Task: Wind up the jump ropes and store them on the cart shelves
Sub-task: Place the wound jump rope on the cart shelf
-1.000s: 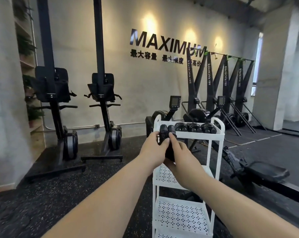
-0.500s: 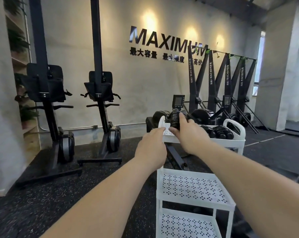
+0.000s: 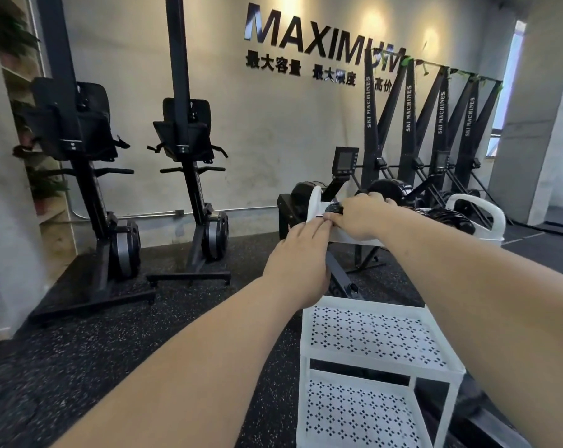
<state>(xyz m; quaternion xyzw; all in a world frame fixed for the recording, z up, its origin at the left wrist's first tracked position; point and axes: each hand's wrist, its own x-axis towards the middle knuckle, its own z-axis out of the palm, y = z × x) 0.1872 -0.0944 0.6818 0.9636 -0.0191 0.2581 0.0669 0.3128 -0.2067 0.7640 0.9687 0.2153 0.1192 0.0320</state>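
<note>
— Jump rope (image 3: 333, 209): where?
— Centre frame, lying on the cart (image 3: 370, 337)'s top shelf (image 3: 348, 237); right hand (image 3: 361, 218) is gripping it. More coils (image 3: 448, 219) are sitting rightward, a rowing machine (image 3: 346, 161) standing behind.
— Left hand (image 3: 301, 250)?
— Lying flat, fingertips touching the shelf edge.

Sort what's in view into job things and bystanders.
Job: right hand, gripping a wound jump rope; left hand; stored ropes; white cart.
Bystanders: ski machines; rowing machine; two upright machines; wall lettering.
</note>
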